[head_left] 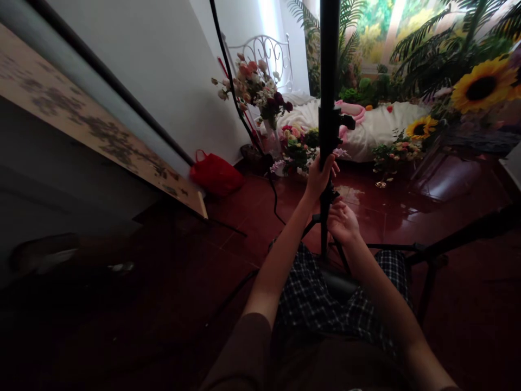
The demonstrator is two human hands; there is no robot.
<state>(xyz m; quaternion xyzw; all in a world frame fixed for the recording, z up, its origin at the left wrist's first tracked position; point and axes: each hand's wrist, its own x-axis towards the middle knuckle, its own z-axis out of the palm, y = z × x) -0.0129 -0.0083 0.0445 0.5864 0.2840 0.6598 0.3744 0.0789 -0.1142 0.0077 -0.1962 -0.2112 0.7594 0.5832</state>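
Note:
A tall black tripod stand pole (329, 65) rises through the middle of the view, with a black clamp bracket (338, 120) on it above my hands. My left hand (321, 178) wraps around the pole just below that bracket. Lower down, my right hand (342, 220) sits with curled fingers close to the right of the pole, beside a dark collar. I cannot tell whether it touches the pole or holds something small. The stand's black legs (423, 254) spread out below, partly hidden by my arms and plaid shorts (342, 304).
A black cable (240, 106) hangs to the left of the stand. A long printed board (89, 127) leans on the left wall, with a red bag (215, 174) near its end. Flower bunches (297, 149) stand on the shiny red tile floor (391, 209) before a draped white bed set.

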